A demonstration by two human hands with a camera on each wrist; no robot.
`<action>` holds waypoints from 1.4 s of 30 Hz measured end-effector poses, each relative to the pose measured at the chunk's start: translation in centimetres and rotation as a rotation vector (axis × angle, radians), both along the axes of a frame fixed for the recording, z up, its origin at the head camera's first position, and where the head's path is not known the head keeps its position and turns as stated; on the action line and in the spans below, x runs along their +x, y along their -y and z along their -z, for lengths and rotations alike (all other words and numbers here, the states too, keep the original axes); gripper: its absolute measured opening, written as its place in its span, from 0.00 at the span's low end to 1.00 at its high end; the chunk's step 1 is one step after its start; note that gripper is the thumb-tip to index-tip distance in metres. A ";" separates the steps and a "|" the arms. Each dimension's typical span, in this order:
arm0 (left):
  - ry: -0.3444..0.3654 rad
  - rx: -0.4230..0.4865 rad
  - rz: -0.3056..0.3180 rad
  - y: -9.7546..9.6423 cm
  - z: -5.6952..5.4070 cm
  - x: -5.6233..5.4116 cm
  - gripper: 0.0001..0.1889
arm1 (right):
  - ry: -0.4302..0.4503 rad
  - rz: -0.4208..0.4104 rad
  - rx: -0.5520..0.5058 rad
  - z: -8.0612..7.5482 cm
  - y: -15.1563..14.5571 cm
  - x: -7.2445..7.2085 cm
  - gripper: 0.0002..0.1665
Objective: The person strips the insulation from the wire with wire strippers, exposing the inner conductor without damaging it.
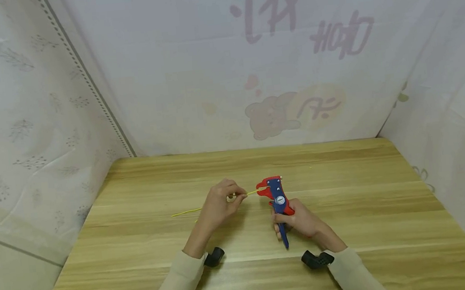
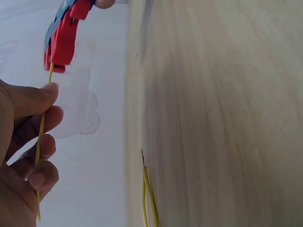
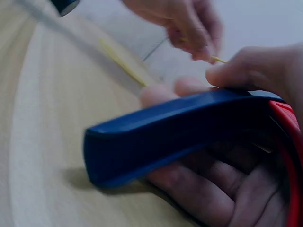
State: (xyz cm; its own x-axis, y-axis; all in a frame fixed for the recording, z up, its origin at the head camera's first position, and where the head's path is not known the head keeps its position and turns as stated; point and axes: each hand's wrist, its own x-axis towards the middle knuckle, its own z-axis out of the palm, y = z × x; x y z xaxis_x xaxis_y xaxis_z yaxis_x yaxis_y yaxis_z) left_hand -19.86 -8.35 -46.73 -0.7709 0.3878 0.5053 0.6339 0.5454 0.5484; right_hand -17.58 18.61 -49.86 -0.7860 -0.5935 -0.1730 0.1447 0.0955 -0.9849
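A red and blue wire stripper is held by its handles in my right hand, its jaws pointing left above the table. In the right wrist view the fingers wrap round the blue handle. My left hand pinches a yellow wire between thumb and fingers. One end of that wire reaches the red jaws of the stripper, as the left wrist view shows; the other end trails past the palm. More yellow wires lie on the table near the left hand, one with a bare copper-coloured tip.
The wooden table has light fabric hung along its back and both sides. A black wrist camera sits at the left cuff, and another black camera at the right cuff. Tiny yellow specks dot the table's far part.
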 end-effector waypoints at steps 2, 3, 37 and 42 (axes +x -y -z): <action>0.020 0.009 0.000 0.2 0.0 -0.1 0.03 | 0.004 -0.014 -0.018 -0.1 -0.3 -0.1 0.23; 0.028 0.012 -0.004 0.3 0.0 -0.2 0.03 | -0.003 -0.016 -0.023 -0.1 -0.4 -0.2 0.23; 0.359 -0.004 -0.184 6.1 0.5 -1.6 0.05 | -0.176 0.215 0.051 0.4 -5.3 -2.0 0.26; 0.402 -0.014 -0.195 6.6 0.8 -1.8 0.05 | -0.184 0.255 0.062 0.4 -6.1 -2.3 0.26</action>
State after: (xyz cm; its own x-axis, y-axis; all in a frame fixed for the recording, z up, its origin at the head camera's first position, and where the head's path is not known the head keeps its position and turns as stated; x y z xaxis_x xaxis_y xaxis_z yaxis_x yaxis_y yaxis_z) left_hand -21.66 -14.96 -47.49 -0.9643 0.2206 0.1462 0.2565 0.6426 0.7220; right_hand -19.92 24.75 -50.30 -0.9296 -0.3660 -0.0434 -0.0086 0.1394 -0.9902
